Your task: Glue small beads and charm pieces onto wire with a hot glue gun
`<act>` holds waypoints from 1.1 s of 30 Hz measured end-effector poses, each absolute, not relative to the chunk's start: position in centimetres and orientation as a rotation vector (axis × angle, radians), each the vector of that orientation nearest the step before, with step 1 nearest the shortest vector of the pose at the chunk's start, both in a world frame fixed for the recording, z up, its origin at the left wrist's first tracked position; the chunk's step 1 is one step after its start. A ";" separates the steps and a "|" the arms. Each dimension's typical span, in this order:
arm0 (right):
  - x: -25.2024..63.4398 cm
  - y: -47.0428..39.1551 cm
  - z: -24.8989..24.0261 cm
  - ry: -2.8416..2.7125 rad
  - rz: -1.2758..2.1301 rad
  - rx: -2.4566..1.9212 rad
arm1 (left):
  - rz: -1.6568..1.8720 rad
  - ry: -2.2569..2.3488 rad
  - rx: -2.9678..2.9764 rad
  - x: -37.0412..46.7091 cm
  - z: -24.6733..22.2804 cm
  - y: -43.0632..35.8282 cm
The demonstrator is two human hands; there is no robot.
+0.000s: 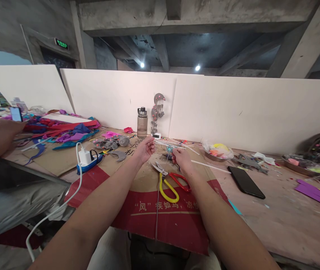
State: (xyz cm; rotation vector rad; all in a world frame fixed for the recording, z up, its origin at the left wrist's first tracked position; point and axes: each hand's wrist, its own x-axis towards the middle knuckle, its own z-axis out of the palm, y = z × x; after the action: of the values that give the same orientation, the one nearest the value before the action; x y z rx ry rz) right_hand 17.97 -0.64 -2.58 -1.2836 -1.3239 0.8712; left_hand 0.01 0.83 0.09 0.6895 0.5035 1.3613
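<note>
My right hand pinches a small teal and grey star-shaped ornament between thumb and fingers. Left of it, my left hand is raised with its fingertips pressed together; whatever they hold is too fine to make out. Below both hands, scissors with one yellow and one red handle lie spread on a flattened cardboard sheet. A thin grey strand runs down the cardboard from near the blades. Thin white strips lie behind my right hand.
A water bottle and a grey hanging decoration stand against the white board. Right are a black phone and a bowl of bagged pieces. Left are a power strip, coloured fabric and another person's hand.
</note>
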 end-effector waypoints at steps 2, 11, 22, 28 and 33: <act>18.0 -0.6 -2.6 -1.327 0.869 -1.284 | 1.363 0.496 0.694 0.0 0.1 0.8; 18.0 -0.4 -2.9 -1.339 0.869 -1.266 | 1.483 0.508 0.697 0.4 0.2 0.6; 17.9 -0.4 -2.9 -1.326 0.888 -1.271 | 1.523 0.470 0.662 0.6 -0.1 1.2; 17.9 -0.5 -2.9 -1.318 0.892 -1.273 | 1.524 0.490 0.712 0.7 0.1 0.9; 17.9 -0.5 -2.8 -1.312 0.899 -1.274 | 1.508 0.504 0.746 0.8 0.2 0.8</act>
State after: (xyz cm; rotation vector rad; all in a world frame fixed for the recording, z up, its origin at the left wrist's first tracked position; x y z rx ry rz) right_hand 17.86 -0.53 -2.79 -1.2742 -1.3115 0.8995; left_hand 0.80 0.81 0.25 0.7459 0.5044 1.5085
